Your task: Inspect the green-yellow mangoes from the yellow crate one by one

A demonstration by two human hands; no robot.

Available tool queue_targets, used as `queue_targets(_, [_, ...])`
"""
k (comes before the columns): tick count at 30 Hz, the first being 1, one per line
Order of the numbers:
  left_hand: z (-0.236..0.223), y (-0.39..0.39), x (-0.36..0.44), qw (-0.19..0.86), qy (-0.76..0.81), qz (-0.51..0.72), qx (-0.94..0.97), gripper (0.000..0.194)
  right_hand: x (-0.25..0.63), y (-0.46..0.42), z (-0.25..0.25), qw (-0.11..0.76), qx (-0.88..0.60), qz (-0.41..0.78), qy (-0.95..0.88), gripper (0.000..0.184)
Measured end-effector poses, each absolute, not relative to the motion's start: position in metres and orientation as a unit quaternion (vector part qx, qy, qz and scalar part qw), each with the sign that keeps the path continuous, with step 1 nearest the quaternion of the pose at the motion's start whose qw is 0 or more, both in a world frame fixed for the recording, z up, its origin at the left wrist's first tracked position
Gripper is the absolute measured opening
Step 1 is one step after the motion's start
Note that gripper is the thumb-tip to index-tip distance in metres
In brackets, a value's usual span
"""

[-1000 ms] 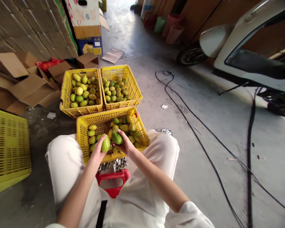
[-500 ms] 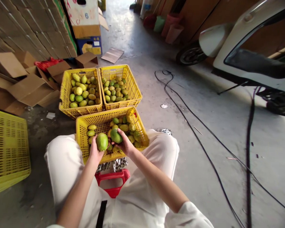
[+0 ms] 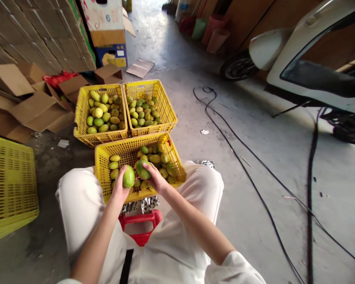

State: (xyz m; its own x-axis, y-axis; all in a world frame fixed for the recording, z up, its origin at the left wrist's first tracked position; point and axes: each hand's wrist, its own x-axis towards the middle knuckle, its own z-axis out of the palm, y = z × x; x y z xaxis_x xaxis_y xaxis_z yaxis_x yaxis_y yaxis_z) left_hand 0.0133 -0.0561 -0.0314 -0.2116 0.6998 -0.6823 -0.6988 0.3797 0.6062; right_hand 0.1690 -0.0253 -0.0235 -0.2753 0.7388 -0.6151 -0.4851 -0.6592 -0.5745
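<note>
My left hand is closed around a smooth green mango-like fruit, thumb along its side. My right hand grips a second, darker green mango-like fruit, with the thumb on top. Both fruits are held close together above a yellow plastic crate between my knees. Inside this crate lie several green and yellow fruits, a small group on the left and more on the right. My fingers under the fruits are partly hidden.
Two more yellow crates, a left one and a right one, hold similar fruits beyond. An upright yellow crate stands at left, near open cardboard boxes. Black cables cross the floor near a parked scooter.
The left fruit has turned and shifted slightly right in my left hand. My right hand's fruit has moved a little left and its thumb has shifted with it.
</note>
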Motion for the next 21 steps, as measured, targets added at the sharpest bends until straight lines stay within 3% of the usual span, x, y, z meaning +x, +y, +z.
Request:
queue_targets(13, [-0.035, -0.062, 0.015, 0.618, 0.535, 0.572, 0.063, 0.03, 0.172, -0.018, -0.022, 0.43, -0.49, 0.749, -0.121, 0.029])
queue_targets(21, [-0.043, -0.066, 0.005, 0.606, 0.552, 0.564, 0.101, 0.034, 0.173, -0.021, -0.024, 0.394, -0.495, 0.762, -0.135, 0.052])
